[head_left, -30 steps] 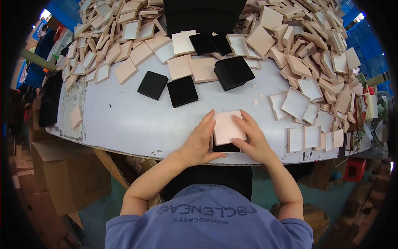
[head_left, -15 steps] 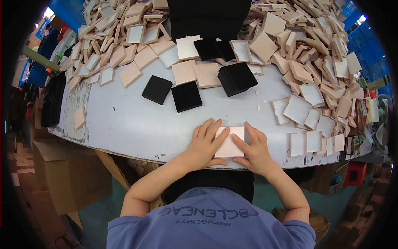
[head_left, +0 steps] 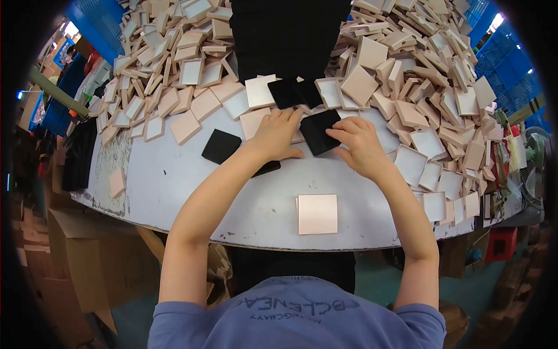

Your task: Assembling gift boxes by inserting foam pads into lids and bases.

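Where hands [head_left: 317, 136] reach, pink box [head_left: 317, 214] nearer, alone.

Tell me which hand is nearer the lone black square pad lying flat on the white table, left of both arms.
Left. The left hand lies just right of the black square pad, apart from it. The right hand is farther right, beyond the left hand.

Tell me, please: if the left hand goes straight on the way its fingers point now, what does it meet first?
The left hand points away from the person, toward the pile. Just past its fingertips lies a black square insert, beside a pale pink box lid. Most likely the black insert comes first, though depth is hard to judge.
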The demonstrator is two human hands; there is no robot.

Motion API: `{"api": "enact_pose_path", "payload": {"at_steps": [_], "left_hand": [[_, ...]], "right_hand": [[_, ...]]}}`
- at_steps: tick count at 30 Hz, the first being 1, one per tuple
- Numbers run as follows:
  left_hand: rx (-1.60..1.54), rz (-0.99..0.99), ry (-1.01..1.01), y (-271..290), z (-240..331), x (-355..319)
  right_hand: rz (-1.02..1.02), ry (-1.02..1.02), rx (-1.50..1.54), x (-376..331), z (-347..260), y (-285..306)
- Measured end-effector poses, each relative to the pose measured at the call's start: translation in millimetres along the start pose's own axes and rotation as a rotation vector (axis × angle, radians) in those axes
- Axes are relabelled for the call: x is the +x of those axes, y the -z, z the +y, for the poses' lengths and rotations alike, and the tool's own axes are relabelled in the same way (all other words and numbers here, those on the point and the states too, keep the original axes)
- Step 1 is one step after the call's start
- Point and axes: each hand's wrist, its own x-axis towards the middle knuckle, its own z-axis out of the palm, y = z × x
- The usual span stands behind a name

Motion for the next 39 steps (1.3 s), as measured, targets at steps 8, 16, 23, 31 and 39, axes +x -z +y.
{"api": "enact_pose_path", "payload": {"at_steps": [8,16,23,31,39], "left_hand": [[0.031,-0.216,0.142,26.4,-1.0,13.0],[-0.49,0.451,-0.165,58.4,11.8,-52.5],[-0.643,0.224,-0.154,-24.3,87.7,-126.6],[-0.632,0.192,-0.045,-41.9,96.9,-119.6],[-0.55,0.058,-0.056,-37.6,89.8,-128.2]], "right_hand": [[-0.146,-0.073,0.056,7.7,-2.5,4.6],[0.229,-0.132,0.246,-0.9,7.8,-23.7],[0.749,-0.032,-0.039,-23.0,-21.9,-2.6],[0.039,0.219,0.056,-103.6,-80.3,-8.2],[0.104,0.16,0.115,-100.8,-94.3,-39.4]]}}
